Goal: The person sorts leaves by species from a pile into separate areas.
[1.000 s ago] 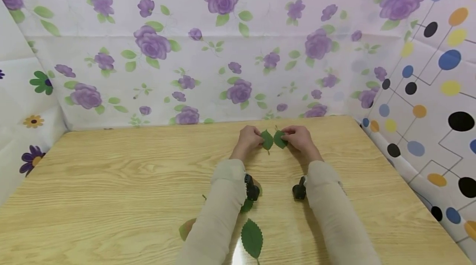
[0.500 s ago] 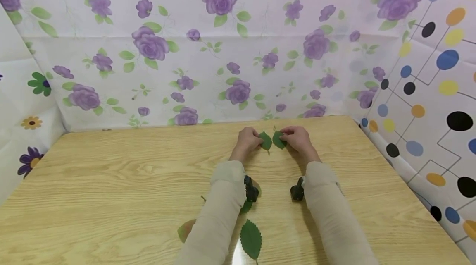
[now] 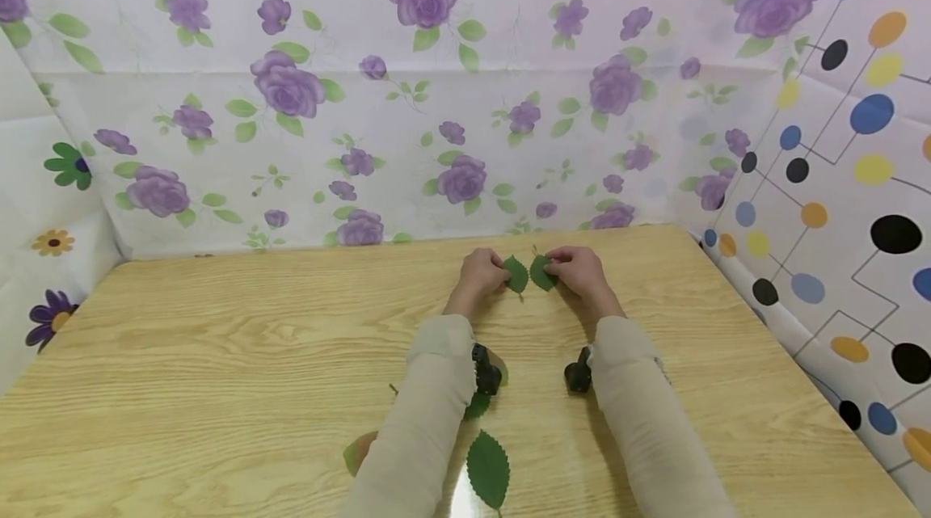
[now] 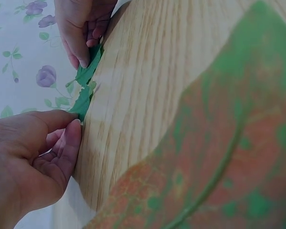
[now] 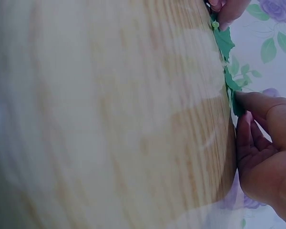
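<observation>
At the far part of the wooden table, my left hand (image 3: 482,271) pinches a small green leaf (image 3: 516,274) with toothed edges by its left side, its stem pointing toward me. Just to the right, my right hand (image 3: 582,269) holds a second green leaf (image 3: 541,272) between thumb and fingers, stem pointing away. A narrow gap shows between the two leaves in the head view. The left wrist view shows my left thumb and fingertips (image 4: 74,125) together on the leaf's end. In the right wrist view, the right thumb (image 5: 250,99) presses the other leaf (image 5: 231,81).
A larger green leaf (image 3: 488,469) lies near the front. Left of it, a reddish-green leaf (image 3: 359,453) and another green leaf (image 3: 477,405) are partly hidden by the left sleeve (image 3: 418,421). A floral sheet (image 3: 327,154) hangs behind the table (image 3: 218,356).
The head view has turned slightly, so everything sits a little further left. Both hands keep hold of the same leaves, with hardly any other movement.
</observation>
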### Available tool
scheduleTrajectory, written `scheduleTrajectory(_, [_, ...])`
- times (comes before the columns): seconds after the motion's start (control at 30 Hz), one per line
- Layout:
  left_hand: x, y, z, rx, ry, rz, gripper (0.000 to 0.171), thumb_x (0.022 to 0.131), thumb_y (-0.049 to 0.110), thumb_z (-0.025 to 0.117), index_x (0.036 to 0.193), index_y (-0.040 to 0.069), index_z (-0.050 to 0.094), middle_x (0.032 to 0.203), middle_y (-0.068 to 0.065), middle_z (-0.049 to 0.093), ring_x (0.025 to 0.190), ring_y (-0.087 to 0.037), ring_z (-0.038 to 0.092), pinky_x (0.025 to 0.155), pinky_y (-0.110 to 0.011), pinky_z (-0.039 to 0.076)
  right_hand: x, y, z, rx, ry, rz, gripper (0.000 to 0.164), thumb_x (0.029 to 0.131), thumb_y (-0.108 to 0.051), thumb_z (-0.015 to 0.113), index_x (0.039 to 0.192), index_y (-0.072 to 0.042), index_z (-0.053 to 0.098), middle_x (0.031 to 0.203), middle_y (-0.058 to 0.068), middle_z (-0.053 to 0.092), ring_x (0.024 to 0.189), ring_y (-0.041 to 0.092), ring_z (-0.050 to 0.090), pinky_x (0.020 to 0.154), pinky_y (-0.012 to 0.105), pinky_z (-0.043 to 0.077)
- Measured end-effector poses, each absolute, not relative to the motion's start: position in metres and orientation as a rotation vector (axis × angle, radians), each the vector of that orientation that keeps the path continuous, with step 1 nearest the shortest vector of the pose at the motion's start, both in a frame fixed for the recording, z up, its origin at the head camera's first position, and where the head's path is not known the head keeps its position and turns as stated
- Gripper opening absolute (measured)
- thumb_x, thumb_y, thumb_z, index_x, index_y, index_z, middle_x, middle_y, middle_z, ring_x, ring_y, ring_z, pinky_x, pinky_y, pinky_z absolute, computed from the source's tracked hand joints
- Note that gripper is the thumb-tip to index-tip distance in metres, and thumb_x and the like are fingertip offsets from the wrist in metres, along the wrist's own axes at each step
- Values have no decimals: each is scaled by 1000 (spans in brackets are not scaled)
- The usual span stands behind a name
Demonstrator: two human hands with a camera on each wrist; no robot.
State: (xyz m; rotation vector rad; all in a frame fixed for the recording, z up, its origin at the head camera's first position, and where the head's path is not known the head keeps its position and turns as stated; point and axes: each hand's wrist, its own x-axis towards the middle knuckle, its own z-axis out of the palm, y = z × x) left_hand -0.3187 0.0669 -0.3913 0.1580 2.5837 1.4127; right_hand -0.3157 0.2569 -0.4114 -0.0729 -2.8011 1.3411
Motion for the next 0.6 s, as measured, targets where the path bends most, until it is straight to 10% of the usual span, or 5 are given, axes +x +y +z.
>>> scheduleTrajectory(0.6, [-322,65,-393,189,2551,1426,11,91,2,64,98,-5,60,100,-18,63,76,-23,68,64,-23,53,-315,255,-411,-76,-2808,1315,28,94,-12,64,118,3,66,108,17,65,103,32,58,89,41,48])
